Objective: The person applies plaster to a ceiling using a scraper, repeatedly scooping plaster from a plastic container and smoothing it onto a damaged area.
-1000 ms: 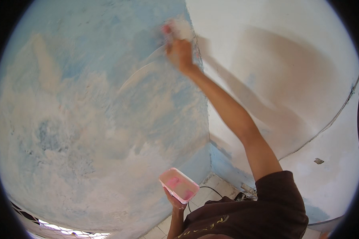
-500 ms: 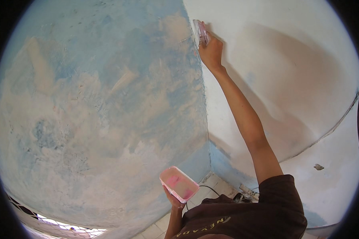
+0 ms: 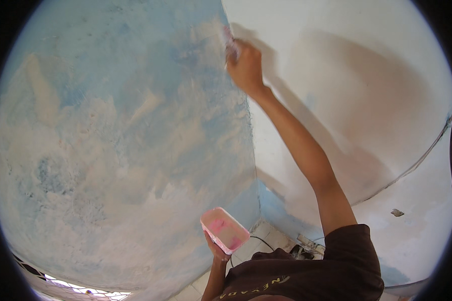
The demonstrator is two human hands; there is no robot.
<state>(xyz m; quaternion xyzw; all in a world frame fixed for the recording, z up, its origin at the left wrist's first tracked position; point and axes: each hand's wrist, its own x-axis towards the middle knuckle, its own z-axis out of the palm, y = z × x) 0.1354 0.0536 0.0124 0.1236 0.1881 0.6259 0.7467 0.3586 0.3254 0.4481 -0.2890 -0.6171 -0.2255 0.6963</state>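
Blue wall (image 3: 110,150): I see patchy blue paint, rubbed pale in spots.
Left hand (image 3: 217,249): closed under a pink tub (image 3: 224,230), held low and flat so nothing spills.
Right hand (image 3: 245,67): raised high, gripping a small tool (image 3: 229,41), maybe a brush, at the wall corner.
White wall (image 3: 366,100): plain, no signs.

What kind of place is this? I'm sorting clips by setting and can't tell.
Probably a room being replastered or repainted: the right hand works a scraper at the corner where a patchy blue wall meets a white wall, while the left hand holds a pink tray.
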